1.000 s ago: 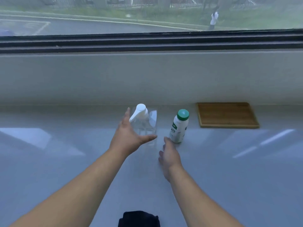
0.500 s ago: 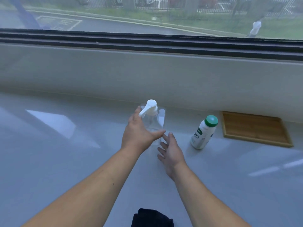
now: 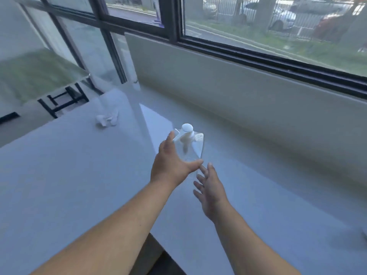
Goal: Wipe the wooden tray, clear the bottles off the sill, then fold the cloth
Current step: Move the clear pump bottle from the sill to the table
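Observation:
A clear pump bottle (image 3: 190, 147) with a white pump head is held above the pale sill (image 3: 258, 175), tilted slightly. My left hand (image 3: 170, 165) wraps its left side, thumb across the front near the base. My right hand (image 3: 208, 187) hovers just below and right of the bottle's base, fingers spread, holding nothing. The green-capped bottle, the wooden tray and the dark cloth are out of view.
A white table surface (image 3: 69, 175) adjoins the sill on the left, with a small white object (image 3: 107, 120) lying on it. Dark window frames (image 3: 170, 22) stand behind. A gap shows between table and sill at the bottom (image 3: 155, 255).
The view has swung left, so the green-capped bottle, tray and cloth left the frame. My left hand has carried the pump bottle leftward, my right hand following beneath it.

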`<state>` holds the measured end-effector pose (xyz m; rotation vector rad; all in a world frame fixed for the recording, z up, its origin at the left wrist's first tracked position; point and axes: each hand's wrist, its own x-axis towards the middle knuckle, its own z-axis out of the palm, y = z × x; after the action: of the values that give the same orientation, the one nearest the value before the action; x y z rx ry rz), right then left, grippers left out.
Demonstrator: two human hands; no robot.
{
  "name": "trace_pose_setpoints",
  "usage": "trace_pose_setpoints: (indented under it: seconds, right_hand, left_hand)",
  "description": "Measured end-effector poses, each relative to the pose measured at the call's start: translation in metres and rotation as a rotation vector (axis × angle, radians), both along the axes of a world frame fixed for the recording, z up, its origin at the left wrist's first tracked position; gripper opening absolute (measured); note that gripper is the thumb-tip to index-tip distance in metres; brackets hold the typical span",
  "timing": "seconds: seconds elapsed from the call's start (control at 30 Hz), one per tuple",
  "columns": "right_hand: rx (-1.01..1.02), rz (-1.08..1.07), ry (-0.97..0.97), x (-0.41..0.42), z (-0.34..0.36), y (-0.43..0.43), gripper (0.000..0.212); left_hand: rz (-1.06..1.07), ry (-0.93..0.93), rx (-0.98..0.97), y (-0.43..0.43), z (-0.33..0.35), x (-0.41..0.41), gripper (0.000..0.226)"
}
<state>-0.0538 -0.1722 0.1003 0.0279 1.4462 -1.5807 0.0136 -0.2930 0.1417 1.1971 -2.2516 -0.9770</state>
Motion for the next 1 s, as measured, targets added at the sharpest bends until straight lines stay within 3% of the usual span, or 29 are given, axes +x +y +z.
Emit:
trace_pose_setpoints:
  seconds: [0.27,0.57,1.0]
  right_hand:
    - [0.020,0.302,-0.019,0.173,0.010,-0.155,0.059]
    - [0.062,0.573,-0.036,0.349,0.004,-0.255,0.058]
    - [0.167,0.663,0.018,0.445,-0.025,-0.289,0.057]
  left_hand:
    - [0.320,0.001,0.008,-0.127,0.000,0.210,0.122]
    - [0.580,0.009,0.014,-0.196,-0.013,0.411,0.124]
    - [0.678,0.019,0.100,-0.211,-0.046,0.514,0.123]
